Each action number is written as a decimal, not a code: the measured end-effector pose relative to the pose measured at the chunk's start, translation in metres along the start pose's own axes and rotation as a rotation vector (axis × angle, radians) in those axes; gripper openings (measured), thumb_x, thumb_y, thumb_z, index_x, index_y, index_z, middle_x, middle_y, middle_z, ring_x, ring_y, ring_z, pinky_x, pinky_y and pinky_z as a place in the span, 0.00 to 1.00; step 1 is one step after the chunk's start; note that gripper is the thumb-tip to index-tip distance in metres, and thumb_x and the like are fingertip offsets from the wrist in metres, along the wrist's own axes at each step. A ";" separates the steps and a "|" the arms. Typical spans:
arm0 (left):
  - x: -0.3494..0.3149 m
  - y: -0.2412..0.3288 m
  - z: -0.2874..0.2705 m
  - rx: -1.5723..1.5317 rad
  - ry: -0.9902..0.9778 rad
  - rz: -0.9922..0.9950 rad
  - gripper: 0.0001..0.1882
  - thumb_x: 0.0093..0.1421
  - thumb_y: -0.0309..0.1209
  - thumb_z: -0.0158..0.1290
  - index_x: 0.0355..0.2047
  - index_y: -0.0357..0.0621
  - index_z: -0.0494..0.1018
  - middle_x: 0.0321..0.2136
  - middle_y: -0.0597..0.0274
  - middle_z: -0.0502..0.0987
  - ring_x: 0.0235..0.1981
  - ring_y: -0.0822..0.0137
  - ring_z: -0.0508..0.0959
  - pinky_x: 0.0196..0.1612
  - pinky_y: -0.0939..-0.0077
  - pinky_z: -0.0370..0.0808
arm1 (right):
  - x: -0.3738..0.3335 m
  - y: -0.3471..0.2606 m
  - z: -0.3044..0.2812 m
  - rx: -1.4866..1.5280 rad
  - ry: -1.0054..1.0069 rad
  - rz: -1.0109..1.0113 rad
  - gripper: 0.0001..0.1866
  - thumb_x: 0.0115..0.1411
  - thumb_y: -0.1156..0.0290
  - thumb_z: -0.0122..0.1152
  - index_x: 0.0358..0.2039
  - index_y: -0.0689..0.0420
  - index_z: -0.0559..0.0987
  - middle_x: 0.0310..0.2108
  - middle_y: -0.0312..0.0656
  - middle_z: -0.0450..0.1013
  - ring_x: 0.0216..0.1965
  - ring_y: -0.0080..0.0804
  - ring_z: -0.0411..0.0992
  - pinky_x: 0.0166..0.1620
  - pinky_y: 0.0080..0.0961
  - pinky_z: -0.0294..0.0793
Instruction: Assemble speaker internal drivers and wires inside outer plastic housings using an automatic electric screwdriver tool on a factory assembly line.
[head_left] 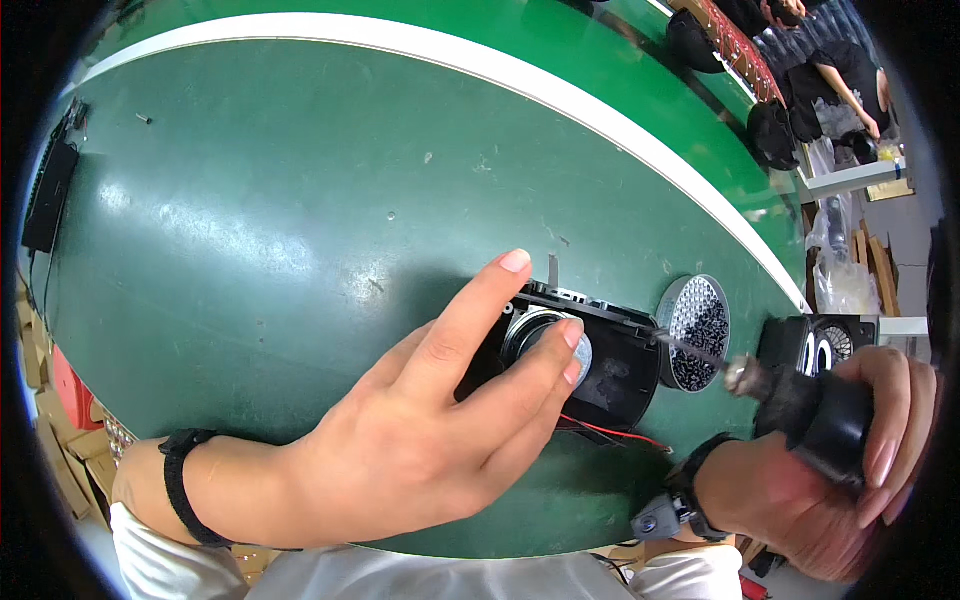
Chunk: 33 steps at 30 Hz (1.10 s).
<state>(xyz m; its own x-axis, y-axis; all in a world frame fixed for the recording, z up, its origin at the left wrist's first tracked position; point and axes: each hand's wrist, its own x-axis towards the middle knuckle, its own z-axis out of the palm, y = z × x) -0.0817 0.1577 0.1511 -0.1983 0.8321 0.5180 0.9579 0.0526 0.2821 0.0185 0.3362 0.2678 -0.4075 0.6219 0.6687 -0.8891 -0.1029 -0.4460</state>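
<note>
Clamped: right hand (pixel 835 515) around black cylindrical screwdriver (pixel 822 425) | leftward: black oblong plastic speaker casing (pixel 632 385), long axis crosswise | left hand (pixel 440 425) nearer, touching it, grip unclear

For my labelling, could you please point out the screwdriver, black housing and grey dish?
Screwdriver (pixel 822 418), head view: black body.
Black housing (pixel 640 382), head view: right part.
Grey dish (pixel 671 304), head view: left wall.

The black housing (pixel 618 380) is partly covered, the power screwdriver (pixel 795 402) blurred.
</note>
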 end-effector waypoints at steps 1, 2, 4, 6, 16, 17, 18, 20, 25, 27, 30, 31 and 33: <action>0.001 -0.001 0.000 -0.003 0.005 -0.004 0.15 0.52 0.25 0.58 0.41 0.39 0.80 0.50 0.58 0.77 0.53 0.37 0.72 0.62 0.48 0.74 | -0.002 0.008 0.002 -0.067 -0.112 0.057 0.15 0.54 0.81 0.56 0.20 0.50 0.62 0.15 0.30 0.58 0.16 0.17 0.55 0.33 0.13 0.61; 0.001 -0.002 0.001 0.002 0.017 0.002 0.14 0.52 0.25 0.58 0.41 0.39 0.81 0.49 0.58 0.77 0.53 0.36 0.72 0.61 0.49 0.74 | -0.004 0.014 0.002 -0.134 -0.225 0.116 0.14 0.55 0.80 0.56 0.21 0.51 0.62 0.14 0.30 0.57 0.15 0.17 0.54 0.33 0.13 0.61; 0.002 -0.004 0.002 0.004 0.034 0.000 0.14 0.52 0.26 0.58 0.40 0.40 0.81 0.48 0.59 0.77 0.53 0.36 0.72 0.61 0.51 0.75 | -0.004 0.017 0.002 -0.202 -0.343 0.180 0.13 0.56 0.80 0.56 0.22 0.52 0.62 0.14 0.30 0.56 0.14 0.17 0.54 0.33 0.13 0.61; 0.004 -0.005 0.003 -0.002 0.045 -0.002 0.12 0.51 0.26 0.59 0.37 0.40 0.81 0.46 0.59 0.77 0.53 0.35 0.72 0.59 0.54 0.77 | -0.006 0.004 -0.001 -0.219 -0.177 0.320 0.12 0.57 0.79 0.55 0.24 0.52 0.62 0.14 0.29 0.56 0.15 0.17 0.54 0.33 0.13 0.61; 0.004 -0.006 0.002 -0.021 0.060 -0.035 0.11 0.50 0.28 0.59 0.35 0.42 0.83 0.44 0.61 0.77 0.55 0.35 0.71 0.50 0.66 0.82 | -0.019 0.051 0.004 -0.380 -0.290 0.371 0.13 0.65 0.73 0.50 0.47 0.60 0.60 0.23 0.33 0.63 0.20 0.24 0.64 0.34 0.27 0.68; 0.004 -0.006 0.002 -0.017 0.063 -0.037 0.11 0.50 0.28 0.59 0.35 0.42 0.83 0.44 0.62 0.78 0.56 0.36 0.71 0.50 0.67 0.82 | -0.019 0.053 0.003 -0.371 -0.284 0.366 0.13 0.65 0.73 0.50 0.47 0.60 0.61 0.23 0.33 0.63 0.20 0.23 0.64 0.34 0.27 0.67; 0.004 -0.006 0.003 -0.013 0.066 -0.038 0.11 0.50 0.28 0.59 0.35 0.42 0.83 0.44 0.63 0.78 0.56 0.36 0.71 0.49 0.67 0.82 | -0.020 0.055 0.002 -0.364 -0.277 0.361 0.13 0.65 0.73 0.49 0.47 0.59 0.61 0.23 0.33 0.63 0.21 0.23 0.64 0.34 0.27 0.67; 0.004 -0.005 0.002 -0.012 0.063 -0.047 0.11 0.50 0.28 0.59 0.35 0.42 0.83 0.44 0.63 0.78 0.57 0.36 0.70 0.49 0.67 0.82 | -0.021 0.058 0.002 -0.358 -0.274 0.360 0.13 0.65 0.74 0.49 0.48 0.60 0.61 0.23 0.33 0.63 0.21 0.23 0.64 0.34 0.27 0.67; 0.004 -0.005 0.004 -0.025 0.079 -0.043 0.11 0.50 0.28 0.58 0.35 0.42 0.83 0.43 0.63 0.78 0.57 0.35 0.70 0.50 0.66 0.82 | -0.026 0.065 0.002 -0.333 -0.220 0.351 0.12 0.65 0.72 0.46 0.47 0.61 0.61 0.22 0.33 0.62 0.20 0.22 0.63 0.32 0.26 0.66; 0.002 -0.006 0.003 -0.028 0.051 -0.048 0.11 0.50 0.28 0.59 0.35 0.42 0.82 0.44 0.63 0.78 0.57 0.34 0.70 0.52 0.65 0.81 | -0.028 0.070 0.000 -0.329 -0.218 0.337 0.12 0.65 0.72 0.46 0.47 0.60 0.61 0.22 0.32 0.61 0.19 0.22 0.63 0.32 0.26 0.66; 0.004 -0.005 0.005 -0.066 0.078 -0.072 0.12 0.50 0.28 0.59 0.35 0.41 0.82 0.44 0.63 0.78 0.57 0.33 0.69 0.53 0.63 0.80 | -0.028 0.069 0.002 -0.369 -0.202 0.311 0.12 0.64 0.72 0.47 0.46 0.60 0.62 0.22 0.32 0.61 0.19 0.23 0.62 0.31 0.27 0.66; 0.005 -0.004 0.004 -0.065 0.079 -0.071 0.12 0.50 0.28 0.59 0.35 0.41 0.82 0.44 0.63 0.78 0.57 0.33 0.69 0.53 0.63 0.80 | -0.028 0.068 0.001 -0.371 -0.210 0.316 0.12 0.64 0.72 0.47 0.46 0.60 0.62 0.21 0.32 0.61 0.18 0.23 0.62 0.31 0.27 0.66; 0.006 -0.001 0.003 -0.076 0.058 -0.089 0.11 0.50 0.28 0.59 0.35 0.41 0.82 0.45 0.62 0.78 0.58 0.33 0.68 0.53 0.62 0.80 | -0.027 0.067 -0.001 -0.372 -0.217 0.318 0.12 0.64 0.72 0.47 0.46 0.60 0.62 0.21 0.32 0.61 0.18 0.23 0.62 0.31 0.27 0.66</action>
<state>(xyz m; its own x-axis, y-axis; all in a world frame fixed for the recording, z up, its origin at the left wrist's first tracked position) -0.0836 0.1647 0.1515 -0.2953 0.7927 0.5334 0.9180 0.0807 0.3884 -0.0299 0.3129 0.2191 -0.7138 0.4259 0.5560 -0.5965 0.0462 -0.8013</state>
